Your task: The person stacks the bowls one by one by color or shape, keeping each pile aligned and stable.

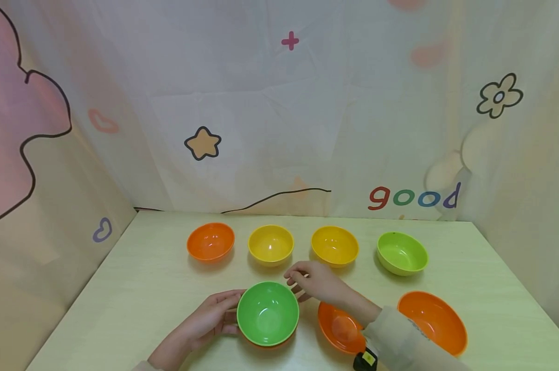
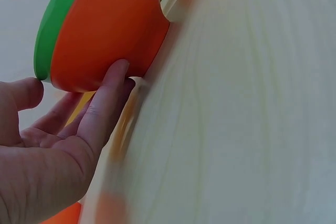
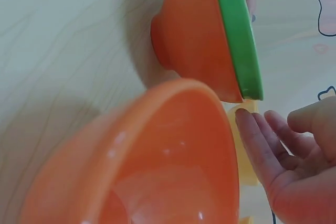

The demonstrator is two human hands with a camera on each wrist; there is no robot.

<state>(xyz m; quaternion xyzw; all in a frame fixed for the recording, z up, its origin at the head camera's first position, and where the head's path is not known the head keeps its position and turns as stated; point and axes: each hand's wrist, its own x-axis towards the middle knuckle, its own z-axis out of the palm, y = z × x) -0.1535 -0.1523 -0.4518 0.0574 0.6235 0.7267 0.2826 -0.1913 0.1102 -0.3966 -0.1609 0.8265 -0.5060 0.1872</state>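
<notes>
A green bowl [image 1: 267, 314] sits inside an orange bowl [image 2: 107, 35], whose side shows beneath the green rim. At the left of this pair, my left hand [image 1: 216, 314] touches it with extended fingers. In the left wrist view the thumb meets the green rim and a fingertip lies against the orange side near the foot. My right hand [image 1: 318, 282] holds nothing; its fingers are loosely bent just beyond the pair's right rim. Under my right forearm stands another orange bowl [image 1: 339, 330], partly hidden, and it looms close in the right wrist view.
Along the back of the table [image 1: 135, 268] stand an orange bowl [image 1: 210, 242], two yellow bowls [image 1: 271, 245] [image 1: 335, 246] and a lime-green bowl [image 1: 402, 253]. One more orange bowl [image 1: 432, 319] is at the right, partly covered by my sleeve. A printed curtain [image 1: 260, 113] hangs behind.
</notes>
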